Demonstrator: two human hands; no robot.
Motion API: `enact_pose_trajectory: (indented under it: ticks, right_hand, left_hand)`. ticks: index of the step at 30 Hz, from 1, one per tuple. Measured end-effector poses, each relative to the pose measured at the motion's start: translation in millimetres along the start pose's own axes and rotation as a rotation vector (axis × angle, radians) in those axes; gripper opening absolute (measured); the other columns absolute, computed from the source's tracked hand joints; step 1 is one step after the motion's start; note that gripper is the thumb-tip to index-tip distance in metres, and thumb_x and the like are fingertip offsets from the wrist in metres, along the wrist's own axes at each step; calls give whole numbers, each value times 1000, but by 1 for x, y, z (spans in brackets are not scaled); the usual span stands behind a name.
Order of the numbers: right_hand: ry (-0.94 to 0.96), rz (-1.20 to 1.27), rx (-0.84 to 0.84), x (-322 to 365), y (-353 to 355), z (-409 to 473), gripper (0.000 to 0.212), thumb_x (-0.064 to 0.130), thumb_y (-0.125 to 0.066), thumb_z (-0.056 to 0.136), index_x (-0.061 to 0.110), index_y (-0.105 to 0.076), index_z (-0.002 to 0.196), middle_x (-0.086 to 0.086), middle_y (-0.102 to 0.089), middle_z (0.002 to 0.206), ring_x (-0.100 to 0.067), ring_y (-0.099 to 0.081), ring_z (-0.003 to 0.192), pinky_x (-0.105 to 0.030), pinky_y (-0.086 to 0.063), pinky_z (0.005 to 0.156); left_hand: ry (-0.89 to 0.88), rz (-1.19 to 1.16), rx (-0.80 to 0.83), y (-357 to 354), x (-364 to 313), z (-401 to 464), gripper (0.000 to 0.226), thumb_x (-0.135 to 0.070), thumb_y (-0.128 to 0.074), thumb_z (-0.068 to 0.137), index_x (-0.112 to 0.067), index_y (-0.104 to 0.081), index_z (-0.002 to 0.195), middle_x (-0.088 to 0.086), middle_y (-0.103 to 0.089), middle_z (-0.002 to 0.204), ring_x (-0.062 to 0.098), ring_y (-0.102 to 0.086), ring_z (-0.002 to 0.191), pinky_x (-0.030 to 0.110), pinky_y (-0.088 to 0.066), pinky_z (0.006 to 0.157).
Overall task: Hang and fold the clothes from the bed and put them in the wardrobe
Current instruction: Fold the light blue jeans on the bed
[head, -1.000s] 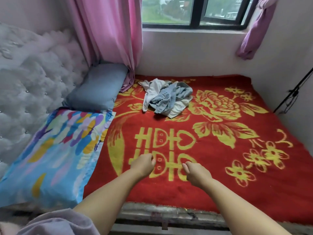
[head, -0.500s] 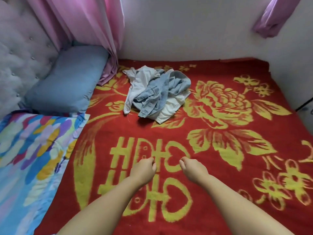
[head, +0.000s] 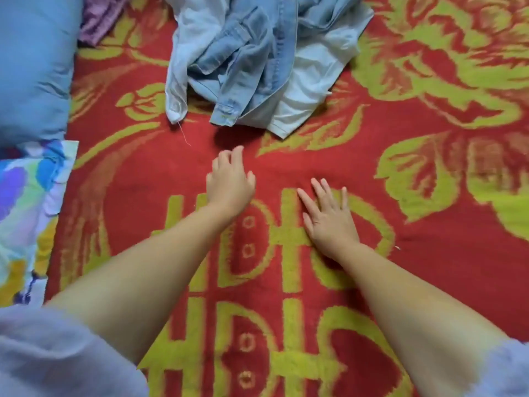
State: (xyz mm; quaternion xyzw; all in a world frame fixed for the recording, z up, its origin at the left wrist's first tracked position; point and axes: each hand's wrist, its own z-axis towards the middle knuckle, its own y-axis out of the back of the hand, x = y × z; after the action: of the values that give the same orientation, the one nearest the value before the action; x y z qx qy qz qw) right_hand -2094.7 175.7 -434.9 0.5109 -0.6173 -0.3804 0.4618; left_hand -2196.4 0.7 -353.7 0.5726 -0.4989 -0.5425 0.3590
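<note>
A crumpled heap of clothes lies at the top of the view on the red and yellow blanket (head: 429, 253): a blue denim garment (head: 252, 58) tangled with a pale white one (head: 309, 87). My left hand (head: 229, 181) hovers just short of the heap's near edge, fingers loosely spread and holding nothing. My right hand (head: 329, 213) lies flat on the blanket, fingers straight, palm down, a little nearer to me than the left.
A blue pillow (head: 31, 67) lies at the upper left, with a multicoloured pillow (head: 25, 213) below it. A bit of purple curtain (head: 100, 15) touches the bed at the top left.
The view has closed in over the bed. Both hands have gone from loose fists to spread fingers; the left moved forward toward the clothes, and the right came down flat on the blanket.
</note>
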Motion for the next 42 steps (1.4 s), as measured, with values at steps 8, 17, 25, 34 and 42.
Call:
enact_pose_trajectory:
  ticks: [8, 17, 25, 34, 42]
  right_hand:
    - [19, 22, -268, 5, -23, 5, 57, 37, -35, 85, 24, -51, 138, -7, -39, 151, -21, -24, 141, -55, -14, 112]
    - [18, -21, -253, -2, -20, 8, 56, 37, -38, 83, 25, -54, 135, -6, -42, 148, -22, -33, 139, -56, -19, 108]
    - [-32, 39, -59, -5, -13, 9, 56, 40, -24, 94, 35, -25, 150, 4, -12, 161, -12, -4, 148, -47, 6, 118]
    - [-516, 1291, 329, 49, 110, -87, 32, 30, -53, 97, 12, -59, 123, 1, -65, 109, -16, -62, 99, -23, -48, 82]
    - [-167, 1095, -107, 80, 367, -148, 25, -4, -43, 87, 5, -65, 92, -11, -60, 80, -19, -58, 69, -25, -45, 61]
  left_hand:
    - [-38, 294, 139, -21, -14, 149, 100, -39, -64, 84, -34, 12, 149, 16, 9, 158, 32, 2, 146, 61, -19, 108]
    - [-296, 334, 55, -4, -2, 141, 43, -11, -40, 90, -24, -47, 130, 14, -57, 111, 42, -59, 96, 38, -38, 66]
    - [-146, 249, 393, -7, 21, -17, 24, -18, -45, 90, -17, -62, 107, 12, -64, 108, 34, -60, 101, 32, -41, 70]
    - [-237, -159, 1041, 80, -51, -217, 18, -7, -51, 81, -4, -66, 90, 18, -61, 84, 26, -58, 79, 28, -39, 61]
    - [-373, -660, 917, 244, -82, -247, 44, -32, -57, 84, -27, -49, 127, -11, -58, 119, 2, -55, 108, 19, -43, 85]
